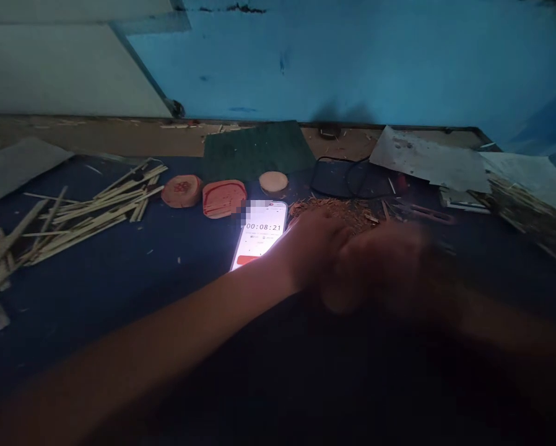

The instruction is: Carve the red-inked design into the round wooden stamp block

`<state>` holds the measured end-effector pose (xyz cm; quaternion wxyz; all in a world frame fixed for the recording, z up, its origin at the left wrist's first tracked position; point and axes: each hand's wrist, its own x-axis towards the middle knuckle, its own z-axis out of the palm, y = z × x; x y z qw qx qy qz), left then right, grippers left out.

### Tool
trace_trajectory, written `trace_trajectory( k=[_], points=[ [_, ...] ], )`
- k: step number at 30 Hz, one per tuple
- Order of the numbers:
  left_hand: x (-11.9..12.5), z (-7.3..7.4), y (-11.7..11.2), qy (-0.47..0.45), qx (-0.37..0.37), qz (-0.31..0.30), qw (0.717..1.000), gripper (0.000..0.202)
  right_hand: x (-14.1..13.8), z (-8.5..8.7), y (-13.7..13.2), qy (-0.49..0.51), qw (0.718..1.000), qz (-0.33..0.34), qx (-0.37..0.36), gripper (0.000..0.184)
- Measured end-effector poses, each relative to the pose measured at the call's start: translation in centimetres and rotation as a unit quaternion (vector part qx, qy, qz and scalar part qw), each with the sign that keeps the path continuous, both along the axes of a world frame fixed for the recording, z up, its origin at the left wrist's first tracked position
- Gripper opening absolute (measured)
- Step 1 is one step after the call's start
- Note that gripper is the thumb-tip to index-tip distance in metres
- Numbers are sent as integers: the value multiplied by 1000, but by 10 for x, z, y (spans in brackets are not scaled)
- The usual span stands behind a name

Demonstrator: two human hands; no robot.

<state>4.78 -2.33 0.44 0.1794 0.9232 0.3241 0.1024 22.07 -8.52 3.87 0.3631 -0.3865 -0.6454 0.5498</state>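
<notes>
My left hand (316, 248) reaches across the dark blue tabletop (166, 297) and lies beside a lit phone (260, 235) that displays a timer. My right hand (389, 266) meets it from the right and is smeared by motion. Both hands sit just in front of a heap of fine reddish-brown wood shavings (338, 209). The fingers of both hands are blurred and dark, so what they hold does not show.
A pile of pale wooden sticks (73, 217) lies at the left. Two carved reddish wooden pieces (181, 190) (223, 198) and a round wooden disc (273, 182) sit behind the phone. A green mat (254, 148), a black cable (352, 176) and papers (426, 158) lie at the back.
</notes>
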Motion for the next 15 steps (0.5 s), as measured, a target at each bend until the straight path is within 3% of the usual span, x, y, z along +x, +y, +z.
trace_trajectory(
  k=[7, 15],
  points=[
    [0, 1, -1, -16, -7, 9, 1000, 23, -5, 5, 1, -10, 1000, 12, 19, 55],
    [-11, -3, -2, -93, -28, 39, 995, 18, -10, -12, 16, 199, 977, -7, -70, 67]
  ],
)
